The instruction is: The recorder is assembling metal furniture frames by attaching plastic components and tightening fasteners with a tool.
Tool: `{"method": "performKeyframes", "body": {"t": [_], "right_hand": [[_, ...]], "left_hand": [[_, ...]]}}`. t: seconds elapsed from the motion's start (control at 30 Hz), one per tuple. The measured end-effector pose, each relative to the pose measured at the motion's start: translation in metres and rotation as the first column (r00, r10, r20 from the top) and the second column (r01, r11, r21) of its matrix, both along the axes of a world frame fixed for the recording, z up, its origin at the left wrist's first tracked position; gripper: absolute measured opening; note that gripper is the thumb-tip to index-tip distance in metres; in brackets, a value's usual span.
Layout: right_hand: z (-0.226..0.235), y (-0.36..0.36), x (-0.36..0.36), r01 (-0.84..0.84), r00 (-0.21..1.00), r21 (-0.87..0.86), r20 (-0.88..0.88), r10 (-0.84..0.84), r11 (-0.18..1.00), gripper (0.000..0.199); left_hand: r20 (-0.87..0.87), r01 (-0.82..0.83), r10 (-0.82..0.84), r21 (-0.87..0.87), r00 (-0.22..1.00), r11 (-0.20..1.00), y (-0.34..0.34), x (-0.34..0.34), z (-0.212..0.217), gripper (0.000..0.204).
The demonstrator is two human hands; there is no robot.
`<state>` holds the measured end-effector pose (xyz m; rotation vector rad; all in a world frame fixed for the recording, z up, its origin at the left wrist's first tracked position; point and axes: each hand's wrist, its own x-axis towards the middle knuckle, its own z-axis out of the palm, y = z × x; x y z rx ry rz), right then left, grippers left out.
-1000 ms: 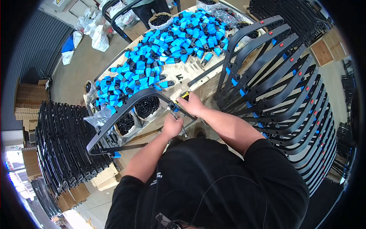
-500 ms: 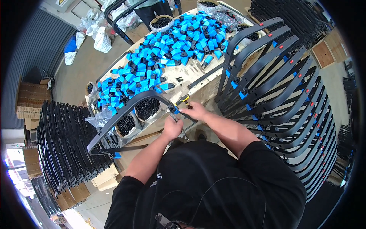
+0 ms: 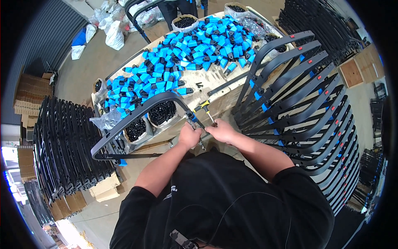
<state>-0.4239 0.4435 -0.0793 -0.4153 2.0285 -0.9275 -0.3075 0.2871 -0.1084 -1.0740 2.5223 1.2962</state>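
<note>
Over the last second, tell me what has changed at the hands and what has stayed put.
Little changed. The right hand drew back slightly from the table toward the body, keeping its yellow-and-black handled tool. The left hand still grips the end of the curved black metal frame. The pile of blue plastic clips and the rack of black frames look unmoved.

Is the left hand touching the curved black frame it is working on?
Touching. The head view shows the left hand closed around the near end of the curved black frame, no gap visible, with the right hand beside it.
</note>
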Motion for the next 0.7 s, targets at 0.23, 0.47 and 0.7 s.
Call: {"method": "performKeyframes", "body": {"t": [0.23,0.47,0.7], "right_hand": [[-0.019,-0.043,-0.017,0.114,0.926,-0.283,-0.317,-0.205,0.952,0.049],[-0.006,-0.071,-0.010,0.013,0.886,-0.085,-0.460,-0.051,0.996,0.051],[-0.040,-0.046,-0.024,0.357,0.905,-0.014,-0.244,-0.350,0.934,0.073]], "left_hand": [[-0.121,-0.293,0.452,0.610,0.884,0.736,-0.021,0.033,0.025,0.010],[-0.085,-0.493,0.551,0.352,0.830,0.796,-0.132,0.115,0.032,0.026],[-0.073,-0.723,0.766,0.282,0.639,0.631,-0.192,0.180,0.002,0.076]]}}
